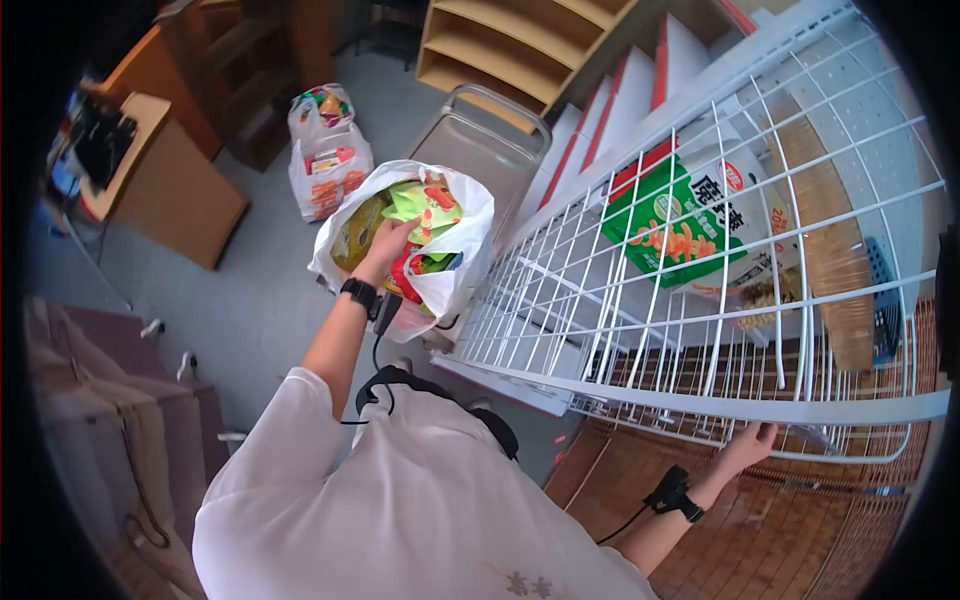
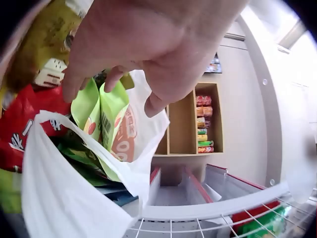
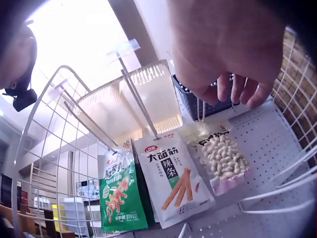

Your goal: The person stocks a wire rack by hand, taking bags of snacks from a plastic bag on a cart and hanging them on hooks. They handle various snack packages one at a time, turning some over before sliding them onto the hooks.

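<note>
My left hand reaches into an open white plastic bag. Its fingers touch the tops of light green packets, and the thumb stands apart from them. A red packet and an olive-yellow packet lie beside these in the bag. My right hand is at the front edge of a white wire rack. Its curled fingers sit right over a metal hook, and I cannot tell if they grip it. Below hangs a clear packet of pale, peanut-like pieces.
A white snack packet and a green one hang on neighbouring hooks. Dark blue basket behind them. A metal chair stands behind the bag; another full bag is on the floor. Wooden shelves stand at the back.
</note>
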The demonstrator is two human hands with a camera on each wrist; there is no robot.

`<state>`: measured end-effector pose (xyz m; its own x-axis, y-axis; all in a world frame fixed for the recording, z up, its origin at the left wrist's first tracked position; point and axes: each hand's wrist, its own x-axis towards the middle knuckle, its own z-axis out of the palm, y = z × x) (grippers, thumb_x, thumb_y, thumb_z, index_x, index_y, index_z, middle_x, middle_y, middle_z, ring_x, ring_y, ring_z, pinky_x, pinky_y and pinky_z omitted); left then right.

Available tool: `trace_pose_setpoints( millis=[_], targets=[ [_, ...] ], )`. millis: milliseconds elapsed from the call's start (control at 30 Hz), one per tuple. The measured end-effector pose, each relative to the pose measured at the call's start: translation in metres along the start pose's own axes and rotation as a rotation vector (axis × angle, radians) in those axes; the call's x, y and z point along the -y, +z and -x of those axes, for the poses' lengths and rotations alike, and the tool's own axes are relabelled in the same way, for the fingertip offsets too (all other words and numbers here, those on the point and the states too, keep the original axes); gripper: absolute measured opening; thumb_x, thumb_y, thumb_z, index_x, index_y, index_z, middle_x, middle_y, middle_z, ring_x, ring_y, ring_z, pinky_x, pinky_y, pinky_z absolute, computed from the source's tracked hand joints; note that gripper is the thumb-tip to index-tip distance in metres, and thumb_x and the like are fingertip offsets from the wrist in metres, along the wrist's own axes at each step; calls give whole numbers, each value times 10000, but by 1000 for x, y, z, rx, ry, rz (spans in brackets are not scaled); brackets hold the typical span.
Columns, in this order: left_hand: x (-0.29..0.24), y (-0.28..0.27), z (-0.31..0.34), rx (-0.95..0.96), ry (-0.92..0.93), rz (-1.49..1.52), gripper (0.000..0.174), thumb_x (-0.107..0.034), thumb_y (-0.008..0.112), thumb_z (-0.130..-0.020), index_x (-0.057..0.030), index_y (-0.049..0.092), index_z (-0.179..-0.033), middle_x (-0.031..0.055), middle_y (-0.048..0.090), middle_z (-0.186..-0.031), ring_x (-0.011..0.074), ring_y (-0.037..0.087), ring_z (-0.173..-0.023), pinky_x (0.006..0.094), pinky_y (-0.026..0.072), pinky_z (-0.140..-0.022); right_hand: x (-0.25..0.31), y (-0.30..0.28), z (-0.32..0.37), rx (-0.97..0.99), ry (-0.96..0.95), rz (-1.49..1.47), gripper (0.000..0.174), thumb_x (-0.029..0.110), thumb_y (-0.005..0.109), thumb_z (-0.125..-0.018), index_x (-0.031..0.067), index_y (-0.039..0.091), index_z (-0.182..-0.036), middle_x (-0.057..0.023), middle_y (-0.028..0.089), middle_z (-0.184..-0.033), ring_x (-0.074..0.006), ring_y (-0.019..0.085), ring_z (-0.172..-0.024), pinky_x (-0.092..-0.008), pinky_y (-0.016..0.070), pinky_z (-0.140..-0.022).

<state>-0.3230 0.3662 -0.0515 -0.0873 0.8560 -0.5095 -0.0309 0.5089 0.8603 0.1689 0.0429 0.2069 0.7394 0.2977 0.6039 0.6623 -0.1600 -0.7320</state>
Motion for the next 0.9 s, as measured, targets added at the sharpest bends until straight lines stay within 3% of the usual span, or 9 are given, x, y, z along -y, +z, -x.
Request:
trace_pose_setpoints(
  millis=[100, 167, 233, 433, 500, 533, 567, 667, 900],
  targets=[
    [-7, 14, -42, 188, -116, 206, 595, -376, 691, -775, -8, 484, -1195, 121, 569, -1107, 224, 571, -959, 371, 452, -828, 7, -34, 46, 65, 52, 64, 311, -5, 555, -849, -70, 560, -1152, -115, 602, -1086, -176, 574, -914, -289, 454, -840],
    [13, 30, -82, 59, -156, 351, 765, -435, 742, -701, -10, 434, -1257, 159, 504, -1242, 251, 490, -1142, 419, 417, -919, 24, -49, 76, 123, 62, 155, 300, -5, 555, -852, -69, 567, -1144, -109, 602, -1093, -165, 567, -941, -281, 444, -864],
    [34, 44, -116, -284, -237, 107, 964, -448, 818, -579, -10, 364, -1308, 274, 378, -1333, 346, 423, -1214, 396, 392, -989, 49, -53, 106, 142, 50, 115, 82, 11, 547, -864, -23, 605, -912, -86, 608, -1050, -140, 535, -998, -272, 416, -888],
    [9, 53, -75, -399, -272, -141, 812, -261, 803, -631, -3, 382, -1276, 304, 314, -1314, 385, 451, -1139, 388, 452, -911, 42, -84, 153, 170, 187, 91, 55, -6, 574, -844, -23, 605, -885, -108, 564, -1147, -171, 533, -1034, -287, 414, -907],
    [27, 39, -93, -273, -220, -149, 723, -200, 808, -613, 12, 451, -1205, 301, 359, -1279, 357, 492, -1077, 393, 460, -871, 46, -83, 162, 163, 126, 145, 65, 34, 592, -846, -23, 607, -875, -55, 566, -1110, -109, 530, -906, -238, 429, -781],
    [24, 37, -85, -302, -172, -164, 478, -89, 789, -620, 25, 549, -1017, 245, 530, -1083, 303, 578, -868, 390, 491, -742, 45, -84, 166, 154, 165, 127, 66, 41, 588, -852, -20, 610, -864, -59, 555, -1133, -109, 531, -901, -236, 428, -772],
    [33, 33, -91, -305, -168, -167, 478, -89, 789, -620, 25, 549, -1017, 245, 530, -1083, 303, 578, -868, 390, 491, -742, 44, -86, 170, 154, 170, 123, 66, 41, 588, -852, -20, 610, -864, -59, 555, -1133, -109, 531, -901, -236, 428, -772],
    [36, 20, -84, -180, -90, 395, 190, 108, 674, -656, -15, 539, -709, 91, 585, -678, 212, 540, -524, 354, 457, -502, 37, -91, 177, 202, 222, 107, 55, 47, 591, -858, 4, 619, -878, -55, 549, -1144, -104, 533, -899, -232, 426, -771],
    [0, -31, 28, -321, 378, 284, 363, 119, 577, -691, -61, 372, -930, 98, 511, -876, 182, 537, -725, 312, 474, -609, 8, -105, 182, 384, 209, -7, 60, 11, 577, -848, -2, 616, -892, -53, 536, -1150, -102, 533, -870, -229, 430, -749]
  ],
)
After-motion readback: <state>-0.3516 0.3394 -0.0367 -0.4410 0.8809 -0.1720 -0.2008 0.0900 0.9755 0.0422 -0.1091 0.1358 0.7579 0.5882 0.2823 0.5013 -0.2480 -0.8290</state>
